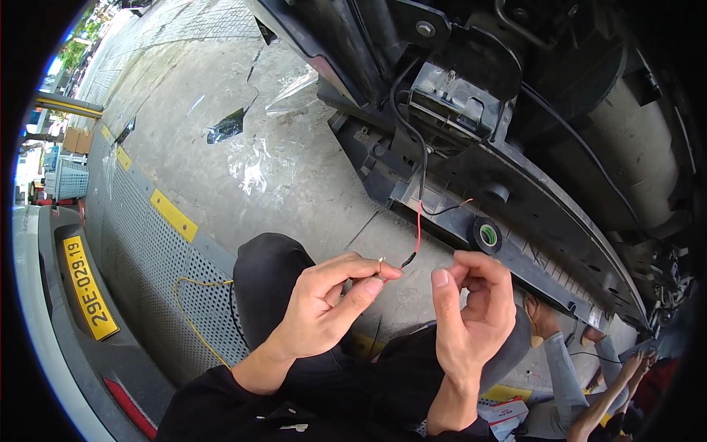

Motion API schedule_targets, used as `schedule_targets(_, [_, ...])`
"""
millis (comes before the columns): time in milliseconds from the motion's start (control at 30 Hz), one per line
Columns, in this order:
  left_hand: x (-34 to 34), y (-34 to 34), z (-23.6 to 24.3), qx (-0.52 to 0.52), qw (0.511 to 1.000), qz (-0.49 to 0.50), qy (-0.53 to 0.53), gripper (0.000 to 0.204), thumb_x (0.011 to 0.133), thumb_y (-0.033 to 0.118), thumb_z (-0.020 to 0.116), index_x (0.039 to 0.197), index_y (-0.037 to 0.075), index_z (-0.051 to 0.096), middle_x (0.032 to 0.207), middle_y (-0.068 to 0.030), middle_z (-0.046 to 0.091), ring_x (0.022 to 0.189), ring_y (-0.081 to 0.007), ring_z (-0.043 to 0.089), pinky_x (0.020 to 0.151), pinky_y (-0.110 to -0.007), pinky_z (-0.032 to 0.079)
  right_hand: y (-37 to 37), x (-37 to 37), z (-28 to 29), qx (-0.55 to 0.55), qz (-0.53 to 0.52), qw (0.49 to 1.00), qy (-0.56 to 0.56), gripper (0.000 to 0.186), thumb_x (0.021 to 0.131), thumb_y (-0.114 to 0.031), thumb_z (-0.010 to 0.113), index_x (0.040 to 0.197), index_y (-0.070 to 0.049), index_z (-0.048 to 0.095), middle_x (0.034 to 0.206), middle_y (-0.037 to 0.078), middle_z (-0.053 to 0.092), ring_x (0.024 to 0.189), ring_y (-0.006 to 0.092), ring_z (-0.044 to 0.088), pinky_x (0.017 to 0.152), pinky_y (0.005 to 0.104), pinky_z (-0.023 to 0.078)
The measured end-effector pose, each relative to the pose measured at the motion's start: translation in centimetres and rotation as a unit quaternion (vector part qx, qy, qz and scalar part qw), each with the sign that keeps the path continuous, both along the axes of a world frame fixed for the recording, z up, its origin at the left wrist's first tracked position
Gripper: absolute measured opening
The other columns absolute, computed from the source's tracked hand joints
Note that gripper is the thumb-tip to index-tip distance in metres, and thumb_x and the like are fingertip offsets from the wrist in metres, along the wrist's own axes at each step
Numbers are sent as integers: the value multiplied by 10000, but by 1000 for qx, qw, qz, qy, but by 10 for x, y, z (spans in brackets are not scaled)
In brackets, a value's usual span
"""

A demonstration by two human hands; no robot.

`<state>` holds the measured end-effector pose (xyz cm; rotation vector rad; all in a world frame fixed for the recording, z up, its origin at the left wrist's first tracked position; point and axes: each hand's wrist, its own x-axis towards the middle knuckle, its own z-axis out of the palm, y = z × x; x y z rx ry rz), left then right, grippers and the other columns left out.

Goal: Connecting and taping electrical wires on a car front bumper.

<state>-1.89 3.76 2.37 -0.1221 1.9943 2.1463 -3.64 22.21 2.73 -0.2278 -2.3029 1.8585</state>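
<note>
A roll of tape (475, 233), black with a green middle, is lying on a long panel (541, 258). The red wire (420, 228) is hanging down to the left of the tape, and a dark wrap (409, 258) is covering a bit of it, lower than the tape. The left hand (324, 298) is sitting to the left of the tape and lower down. Its thumb and pointing finger are closing tight on the low end of the red wire. The right hand (475, 309) is waiting just below the tape. Its fingers are curling, its thumb is standing up, and a gap is showing between them; it is holding nothing that I can see. A black wire (445, 210) is poking out just above the tape, and its bare copper tip is showing. Far to the left of the tape, clear plastic (254, 166) is lying on the floor (324, 199), and a yellow wire (191, 324) is curving lower down. Another person's hands (637, 368) are showing far to the right of the tape and below it.
</note>
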Motion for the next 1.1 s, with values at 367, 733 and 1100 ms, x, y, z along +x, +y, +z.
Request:
schedule_targets(367, [-5,4,17,-197,960,-123,158,345,905,13,681,1238,95,718,797,-86,634,693,-215,560,684,-341,459,25,-1,43,170,254,946,105,570,701,-76,873,1229,-12,669,1266,158,619,829,194,650,685,325,557])
schedule_targets(733, [-18,20,37,-288,892,-203,284,169,804,35,784,952,33,702,816,-79,672,761,-262,636,758,-363,481,47,4,44,238,292,914,153,377,685,-10,815,1042,-19,695,1103,116,656,747,221,642,645,335,545])
schedule_targets(1100, [-7,38,28,-283,886,-214,298,221,775,10,781,993,43,760,866,-63,677,797,-228,631,753,-351,483,72,23,24,272,251,912,176,236,674,-11,813,862,-31,672,948,76,668,681,205,621,594,324,518])
